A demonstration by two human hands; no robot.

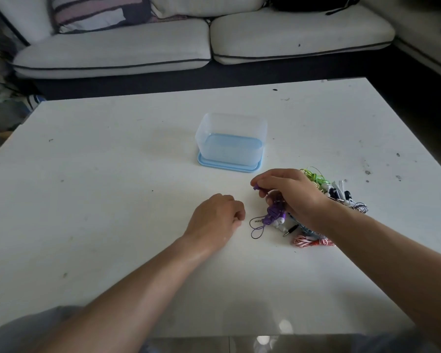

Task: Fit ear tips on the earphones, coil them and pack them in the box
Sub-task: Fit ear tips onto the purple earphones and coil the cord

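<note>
A clear plastic box (231,138) stands on its blue lid (229,167) in the middle of the white table (112,174). To its lower right lies a pile of tangled earphones (323,184) in green, white, black and red-white. My right hand (288,193) is raised over the pile and pinches purple earphones (273,212), whose cable loop and plug trail onto the table. My left hand (215,220) rests on the table just left of them, fingers curled, holding nothing that I can see.
A grey sofa (112,54) with a striped cushion (97,12) runs along the far side of the table. A black audio plug (290,230) and a red-white cable (312,242) lie at the near edge of the pile.
</note>
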